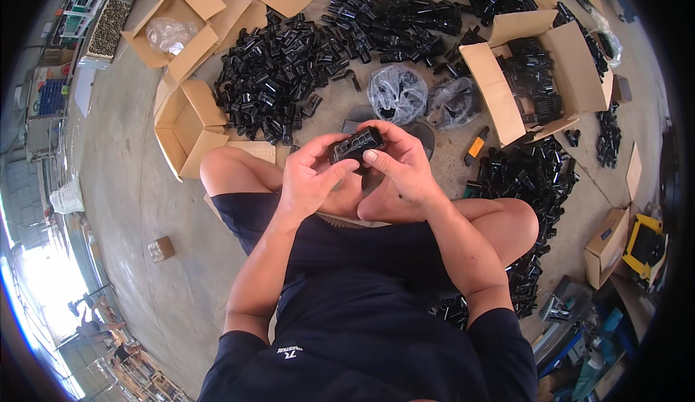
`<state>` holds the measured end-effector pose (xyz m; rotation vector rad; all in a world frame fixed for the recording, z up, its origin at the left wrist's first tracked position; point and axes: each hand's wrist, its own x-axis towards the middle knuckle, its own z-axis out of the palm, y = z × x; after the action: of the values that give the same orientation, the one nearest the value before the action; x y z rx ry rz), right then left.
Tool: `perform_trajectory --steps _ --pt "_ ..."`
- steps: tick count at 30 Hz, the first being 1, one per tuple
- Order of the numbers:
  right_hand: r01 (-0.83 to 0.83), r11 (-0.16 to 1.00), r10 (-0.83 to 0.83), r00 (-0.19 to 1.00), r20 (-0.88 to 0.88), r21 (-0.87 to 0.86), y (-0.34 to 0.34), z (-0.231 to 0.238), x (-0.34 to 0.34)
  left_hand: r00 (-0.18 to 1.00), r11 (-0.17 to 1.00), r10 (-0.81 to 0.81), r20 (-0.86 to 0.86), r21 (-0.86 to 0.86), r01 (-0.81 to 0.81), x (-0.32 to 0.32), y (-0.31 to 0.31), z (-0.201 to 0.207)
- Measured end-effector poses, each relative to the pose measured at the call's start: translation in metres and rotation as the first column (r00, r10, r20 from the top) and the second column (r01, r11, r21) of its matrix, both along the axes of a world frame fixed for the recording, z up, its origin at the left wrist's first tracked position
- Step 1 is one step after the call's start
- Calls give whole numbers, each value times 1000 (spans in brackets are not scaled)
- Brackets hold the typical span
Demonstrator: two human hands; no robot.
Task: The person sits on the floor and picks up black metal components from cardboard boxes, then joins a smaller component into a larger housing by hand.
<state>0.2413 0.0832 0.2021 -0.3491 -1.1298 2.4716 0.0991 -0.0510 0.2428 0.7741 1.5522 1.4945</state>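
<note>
Between my two hands, in front of my crossed legs, is a glossy black moulded part (356, 143) with rounded recesses along its side. My left hand (310, 174) pinches its left end between thumb and fingers. Closed on the right end is my right hand (402, 161), its thumb against the near face. Beyond my hands lie two clear plastic bags, one larger (397, 93) and one smaller (454, 103), with dark contents. A big heap of similar black parts (271, 76) spreads over the floor ahead to the left.
An open carton (510, 123) at the right holds black parts. Another heap of black parts (525, 185) runs beside my right knee. A yellow-and-black tool (476, 145) lies on the floor nearby. Open cartons (190, 123) stand at the left, and a small box (161, 248) sits farther left.
</note>
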Motion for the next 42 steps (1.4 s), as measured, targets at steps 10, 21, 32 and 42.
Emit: perform_trajectory --steps 10,21,32,42 --pt "2 999 -7 996 86 53 8 -5 -1 995 998 -10 97 -66 16 0 8 3" --pt "-9 998 5 998 57 57 12 -6 5 997 987 -60 39 -150 65 -1 15 1" --pt "52 969 -152 897 414 243 39 -62 -5 999 981 3 -45 -195 -12 -28 11 -50" --pt "-208 550 -688 436 580 809 115 -182 -22 976 950 216 -12 -229 -213 -74 11 -142"
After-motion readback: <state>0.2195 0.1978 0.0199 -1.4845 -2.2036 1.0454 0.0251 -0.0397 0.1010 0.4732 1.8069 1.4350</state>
